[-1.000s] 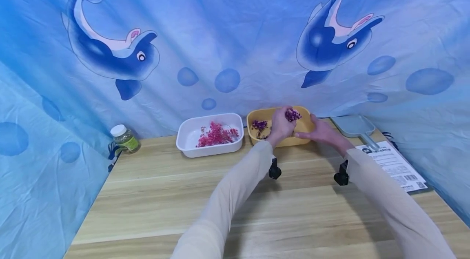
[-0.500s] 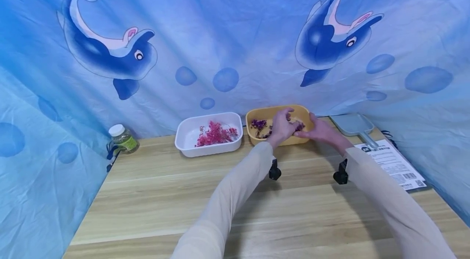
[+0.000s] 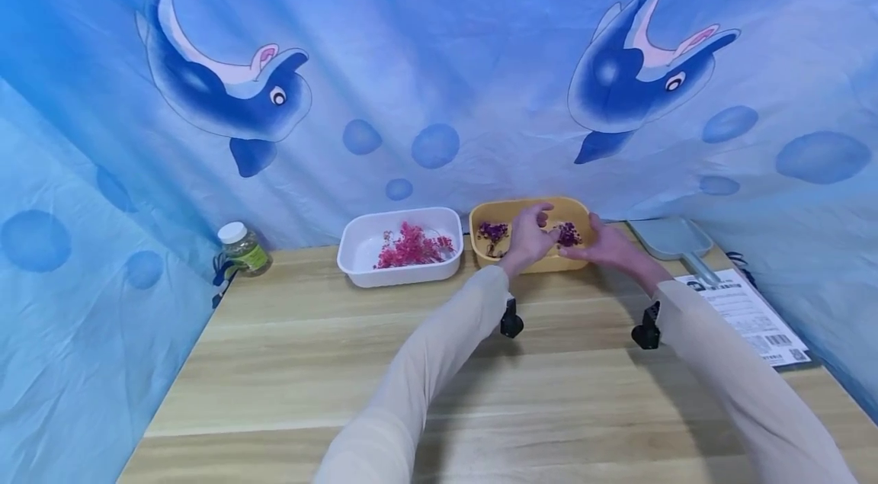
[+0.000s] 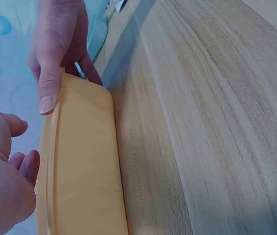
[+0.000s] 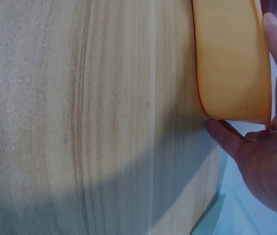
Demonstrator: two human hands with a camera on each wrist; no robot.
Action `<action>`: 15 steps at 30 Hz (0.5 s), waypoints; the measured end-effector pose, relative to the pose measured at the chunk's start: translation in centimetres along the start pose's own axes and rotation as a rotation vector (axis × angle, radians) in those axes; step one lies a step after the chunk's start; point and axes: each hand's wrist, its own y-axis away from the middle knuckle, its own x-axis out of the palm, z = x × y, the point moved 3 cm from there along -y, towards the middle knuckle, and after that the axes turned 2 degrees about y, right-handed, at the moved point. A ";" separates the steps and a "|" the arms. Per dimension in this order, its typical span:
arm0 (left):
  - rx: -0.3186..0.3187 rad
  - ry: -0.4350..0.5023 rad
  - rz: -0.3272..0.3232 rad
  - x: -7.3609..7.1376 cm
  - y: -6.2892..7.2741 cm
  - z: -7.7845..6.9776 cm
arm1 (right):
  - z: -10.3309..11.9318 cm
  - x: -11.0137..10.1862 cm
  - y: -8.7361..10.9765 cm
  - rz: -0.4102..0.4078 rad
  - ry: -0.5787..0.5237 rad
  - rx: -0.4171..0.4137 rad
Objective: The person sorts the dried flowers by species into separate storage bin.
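A yellow plastic tub (image 3: 549,264) stands at the back of the table, right of the middle. My right hand (image 3: 610,246) grips its right end, the thumb over the front rim and the fingers round the outside, as the right wrist view also shows. Over the tub is my left hand (image 3: 527,238), its fingers loosely bent and nothing visible between them in the left wrist view. One bunch of dried purple flowers (image 3: 568,234) lies at the tub's right side, close to both hands. Further left inside the tub are more purple flowers (image 3: 492,231), partly hidden by the left hand.
Left of the tub stands a white tub (image 3: 398,280) with pink dried flowers (image 3: 411,246). A lidded jar (image 3: 245,249) is at the back left. On the right lie a grey-blue dustpan (image 3: 675,238) and printed sheets (image 3: 748,316). A blue curtain hangs behind.
My left hand has lowered the purple bunch to the tub's right side and let go of it. The right hand stays on the tub's end. The head view has shifted slightly.
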 end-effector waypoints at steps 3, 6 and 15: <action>-0.002 0.016 0.006 -0.1 0.2 -0.3 | -0.2 -0.1 0.3 0.002 0.007 0.007; -0.016 0.041 0.011 -0.4 0.5 -0.5 | -0.1 -0.1 0.3 0.005 0.003 0.016; -0.029 0.080 -0.001 -2.4 1.4 -0.5 | 0.0 0.0 0.4 0.021 0.010 0.036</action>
